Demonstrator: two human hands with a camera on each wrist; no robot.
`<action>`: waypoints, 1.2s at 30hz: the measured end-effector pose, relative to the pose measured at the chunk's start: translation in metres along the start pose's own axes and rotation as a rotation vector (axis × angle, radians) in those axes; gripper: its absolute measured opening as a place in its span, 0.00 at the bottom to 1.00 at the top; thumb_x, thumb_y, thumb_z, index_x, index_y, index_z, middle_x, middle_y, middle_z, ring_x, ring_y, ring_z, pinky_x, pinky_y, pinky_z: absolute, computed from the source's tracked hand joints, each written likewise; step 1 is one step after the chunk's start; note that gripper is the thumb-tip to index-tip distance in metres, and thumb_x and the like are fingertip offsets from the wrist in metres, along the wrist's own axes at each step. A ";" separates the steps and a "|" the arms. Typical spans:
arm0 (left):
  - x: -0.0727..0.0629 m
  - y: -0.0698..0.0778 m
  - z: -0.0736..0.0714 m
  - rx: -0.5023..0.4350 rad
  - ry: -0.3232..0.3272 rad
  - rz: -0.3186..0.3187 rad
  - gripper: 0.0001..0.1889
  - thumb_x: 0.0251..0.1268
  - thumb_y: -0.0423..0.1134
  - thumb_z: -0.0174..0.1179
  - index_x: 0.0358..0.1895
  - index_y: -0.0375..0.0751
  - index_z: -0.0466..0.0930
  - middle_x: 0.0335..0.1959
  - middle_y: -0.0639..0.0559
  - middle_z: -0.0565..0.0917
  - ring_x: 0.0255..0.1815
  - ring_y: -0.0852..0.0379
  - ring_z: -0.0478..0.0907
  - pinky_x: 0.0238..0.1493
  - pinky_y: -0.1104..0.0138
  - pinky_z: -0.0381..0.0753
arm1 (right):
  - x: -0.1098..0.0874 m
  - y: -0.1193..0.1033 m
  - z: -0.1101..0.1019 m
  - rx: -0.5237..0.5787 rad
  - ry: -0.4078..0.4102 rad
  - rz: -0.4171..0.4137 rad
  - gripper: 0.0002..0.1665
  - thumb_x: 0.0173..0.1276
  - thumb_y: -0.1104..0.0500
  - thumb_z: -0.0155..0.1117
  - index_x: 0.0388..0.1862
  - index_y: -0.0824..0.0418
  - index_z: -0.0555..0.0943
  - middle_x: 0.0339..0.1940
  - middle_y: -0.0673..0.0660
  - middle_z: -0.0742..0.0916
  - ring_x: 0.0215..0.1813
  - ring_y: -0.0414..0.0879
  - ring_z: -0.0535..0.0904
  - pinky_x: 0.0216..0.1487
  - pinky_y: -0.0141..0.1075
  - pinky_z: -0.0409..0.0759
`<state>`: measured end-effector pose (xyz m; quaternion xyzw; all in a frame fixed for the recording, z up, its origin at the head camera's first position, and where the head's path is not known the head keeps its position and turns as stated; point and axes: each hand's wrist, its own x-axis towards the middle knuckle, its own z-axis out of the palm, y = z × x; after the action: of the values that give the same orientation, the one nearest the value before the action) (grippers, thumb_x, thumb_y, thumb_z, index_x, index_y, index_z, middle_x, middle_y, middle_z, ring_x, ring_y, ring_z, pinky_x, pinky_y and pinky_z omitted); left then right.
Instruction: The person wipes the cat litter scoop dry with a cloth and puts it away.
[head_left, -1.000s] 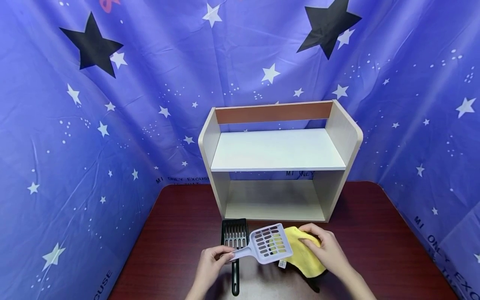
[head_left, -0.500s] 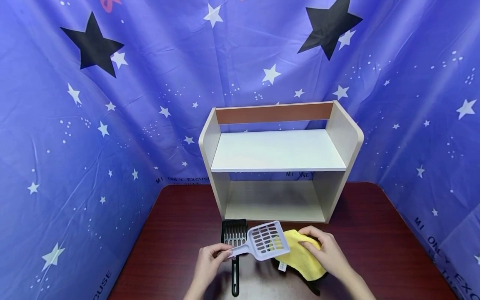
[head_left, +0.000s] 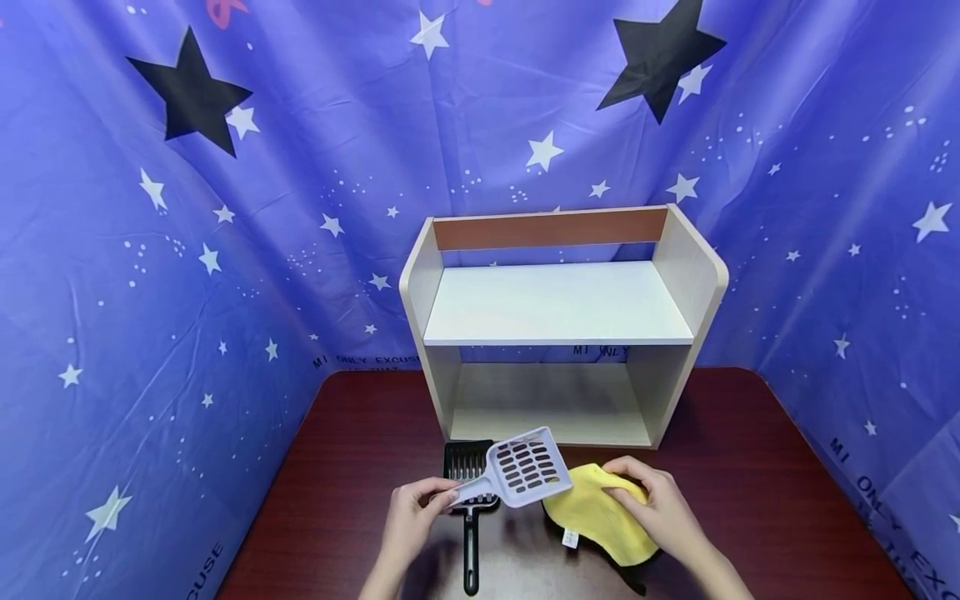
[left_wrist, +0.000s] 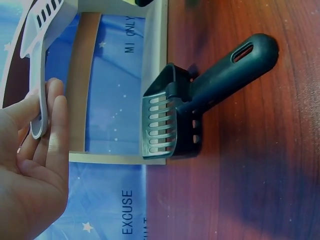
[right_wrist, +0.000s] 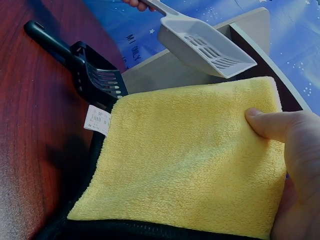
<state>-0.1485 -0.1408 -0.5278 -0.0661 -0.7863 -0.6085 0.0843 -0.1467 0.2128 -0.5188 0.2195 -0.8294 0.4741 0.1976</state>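
My left hand (head_left: pixel 411 518) pinches the handle end of a light grey slotted litter scoop (head_left: pixel 528 468), held up off the table with its head pointing right. Under and behind it a black litter scoop (head_left: pixel 471 550) lies on the table, handle toward me; the grey one covers part of its head. In the right wrist view a yellow fuzzy cloth (right_wrist: pixel 185 160) with dark edging and a white tag fills the middle. My right hand (head_left: pixel 660 510) grips it by its upper right part, thumb on the yellow face. The fingers behind the cloth are hidden.
A pale two-level shelf unit (head_left: pixel 558 302) stands at the back of the dark red table (head_left: pixel 352 500), just beyond the scoops. A blue star-patterned curtain (head_left: pixel 322 167) hangs behind and along both sides.
My left hand has shifted slightly left and up, drawing the grey litter scoop away from the cloth. The cloth and my right hand have sunk slightly. The black scoop stays put.
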 end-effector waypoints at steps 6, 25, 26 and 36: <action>0.004 0.002 -0.001 -0.012 0.022 0.016 0.05 0.55 0.28 0.69 0.35 0.37 0.89 0.31 0.43 0.90 0.23 0.70 0.79 0.25 0.73 0.84 | -0.002 0.000 -0.001 0.012 0.012 -0.031 0.21 0.55 0.73 0.72 0.42 0.50 0.83 0.36 0.45 0.88 0.37 0.28 0.79 0.37 0.19 0.76; 0.017 0.015 -0.003 0.001 0.059 -0.019 0.06 0.56 0.29 0.69 0.36 0.39 0.90 0.32 0.44 0.90 0.24 0.69 0.78 0.26 0.76 0.81 | -0.003 0.003 -0.004 0.012 0.017 -0.064 0.23 0.54 0.74 0.72 0.42 0.50 0.83 0.35 0.44 0.88 0.37 0.28 0.79 0.37 0.18 0.75; 0.018 0.015 -0.003 0.003 0.063 -0.022 0.06 0.56 0.29 0.69 0.36 0.39 0.90 0.32 0.44 0.90 0.24 0.69 0.78 0.26 0.76 0.81 | -0.003 0.003 -0.004 0.011 0.017 -0.064 0.23 0.54 0.74 0.72 0.42 0.50 0.83 0.36 0.44 0.88 0.37 0.28 0.79 0.37 0.18 0.75; 0.024 0.026 -0.003 -0.033 0.079 0.046 0.04 0.58 0.30 0.68 0.36 0.38 0.90 0.32 0.43 0.90 0.26 0.70 0.80 0.29 0.77 0.83 | -0.004 0.004 -0.005 0.004 0.026 -0.068 0.23 0.54 0.74 0.72 0.42 0.50 0.83 0.35 0.45 0.88 0.37 0.28 0.79 0.36 0.18 0.75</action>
<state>-0.1666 -0.1373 -0.4974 -0.0613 -0.7705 -0.6215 0.1279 -0.1445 0.2193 -0.5213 0.2418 -0.8179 0.4715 0.2242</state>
